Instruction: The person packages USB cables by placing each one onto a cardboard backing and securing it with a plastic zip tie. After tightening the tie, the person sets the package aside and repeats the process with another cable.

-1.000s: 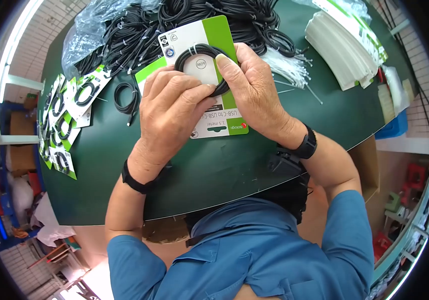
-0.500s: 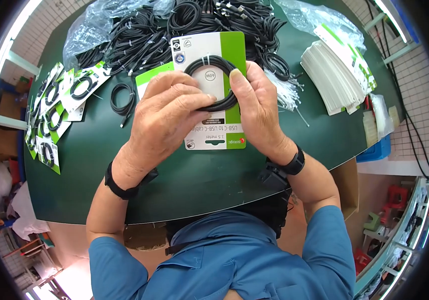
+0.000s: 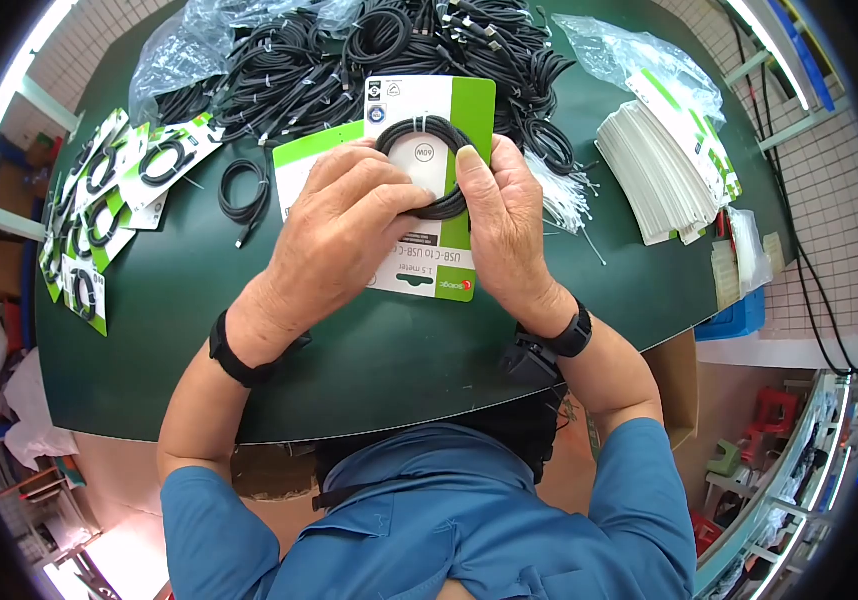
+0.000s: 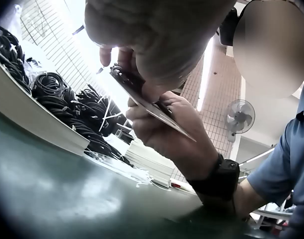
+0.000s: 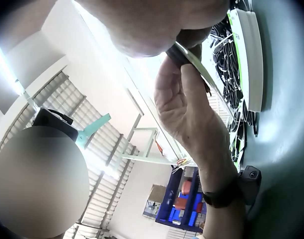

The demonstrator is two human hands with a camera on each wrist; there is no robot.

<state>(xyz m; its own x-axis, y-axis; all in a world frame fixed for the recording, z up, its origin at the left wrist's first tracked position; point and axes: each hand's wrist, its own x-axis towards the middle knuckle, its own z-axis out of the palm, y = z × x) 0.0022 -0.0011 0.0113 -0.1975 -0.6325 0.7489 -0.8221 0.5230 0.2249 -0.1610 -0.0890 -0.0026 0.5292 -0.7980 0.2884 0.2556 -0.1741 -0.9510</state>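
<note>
A white and green packaging card (image 3: 439, 250) is held up over the table, with a coiled black USB-C cable (image 3: 457, 135) lying on its face. White ties bind the coil to the card near its top. My right hand (image 3: 509, 225) grips the card's right edge, thumb pressed on the coil and the other fingers behind the card. From the left, my left hand (image 3: 334, 235) pinches the lower part of the coil, its fingertips partly hidden. In the left wrist view the card (image 4: 167, 119) appears nearly edge-on between both hands.
A card stack (image 3: 299, 165) stands behind my left hand; another stack (image 3: 654, 175) is at right. Loose black cables (image 3: 289, 75) heap at the back, near white zip ties (image 3: 569, 200). One coiled cable (image 3: 243, 195) lies left of my hand, beside finished carded cables (image 3: 99, 225).
The card has come down slightly and nearer to my body in the head view, which has itself shifted. Both hands keep hold, the left fingers staying at the coil's lower part.
</note>
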